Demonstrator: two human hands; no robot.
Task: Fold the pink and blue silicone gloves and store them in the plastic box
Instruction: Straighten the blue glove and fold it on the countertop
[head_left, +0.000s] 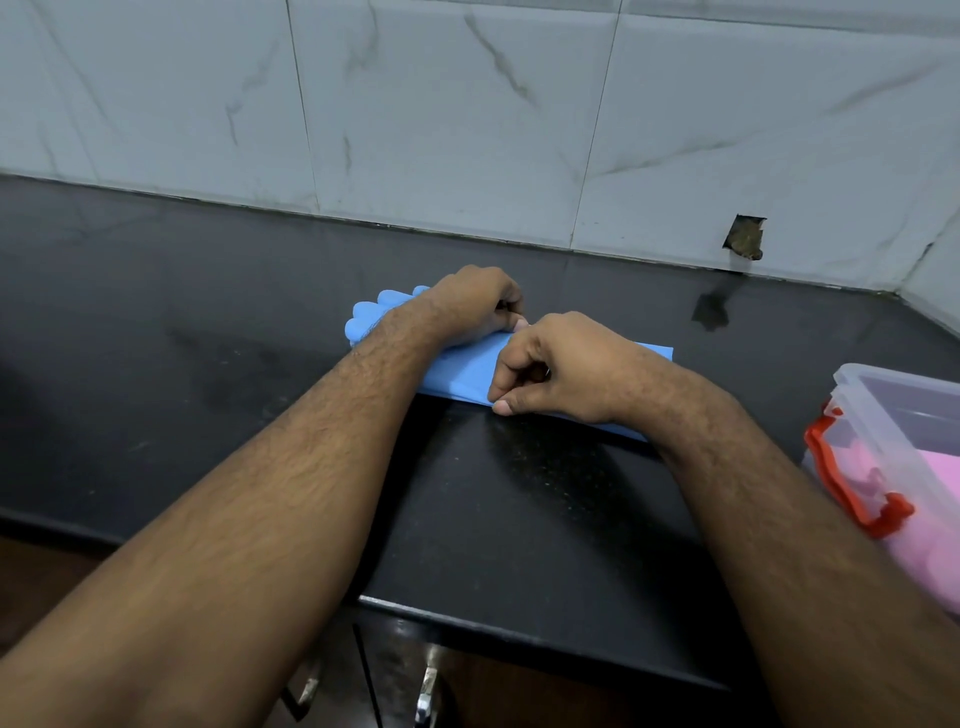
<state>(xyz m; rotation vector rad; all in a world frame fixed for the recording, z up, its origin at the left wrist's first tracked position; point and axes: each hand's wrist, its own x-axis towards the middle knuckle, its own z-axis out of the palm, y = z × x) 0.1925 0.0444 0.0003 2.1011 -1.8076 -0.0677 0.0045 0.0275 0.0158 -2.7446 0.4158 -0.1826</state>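
Note:
A blue silicone glove (462, 371) lies flat on the black counter, its fingers pointing left and its cuff to the right. My left hand (470, 304) rests on its far side, fingers curled and pinching the glove's far edge. My right hand (556, 366) sits on the cuff half, fingers curled, thumb pressed on the near edge. At the right edge stands the clear plastic box (883, 410) with red clips. Pink glove material (935, 483) shows inside it.
The black counter (208, 338) runs left to right against a white marble-tiled wall (467, 119). A hole in the tile (745, 238) shows at the back right. Below the counter's front edge (519, 639) are cabinet handles (427, 691).

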